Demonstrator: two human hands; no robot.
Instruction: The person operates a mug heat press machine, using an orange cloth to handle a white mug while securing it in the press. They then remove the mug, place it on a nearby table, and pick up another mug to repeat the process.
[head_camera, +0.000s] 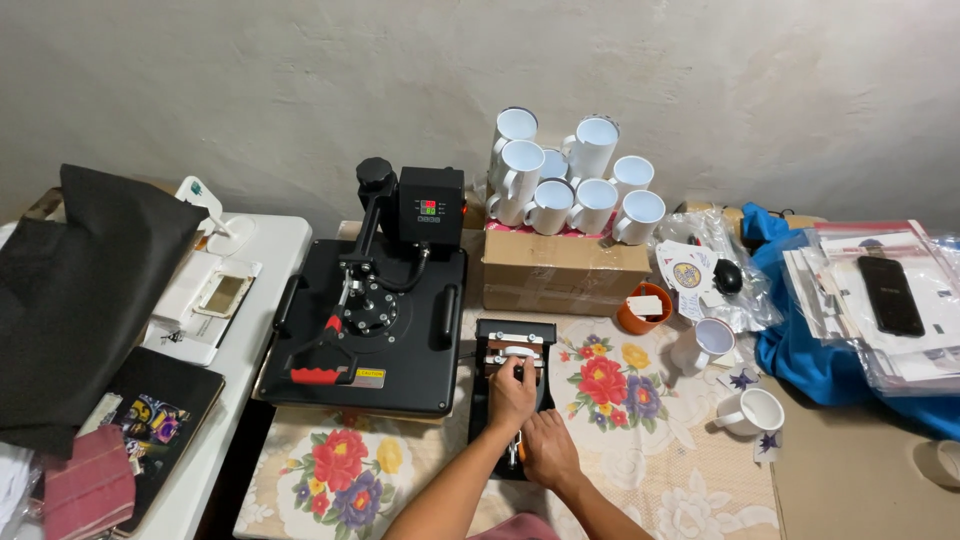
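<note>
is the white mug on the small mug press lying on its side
Yes, the white mug lies sideways in the mug press, handle up, with the left hand on it.

Even, fairly dim indoor light, soft shadows, sharp centre, slight wide-angle bending at the edges.

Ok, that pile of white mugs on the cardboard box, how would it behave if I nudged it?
The mugs look ceramic, so probably hard, glossy and breakable. They are stacked loosely in two layers, several tilted on their sides, so a nudge would likely make the top ones roll or slide. They sit on a box near its edge, so some could drop to the table.
</note>
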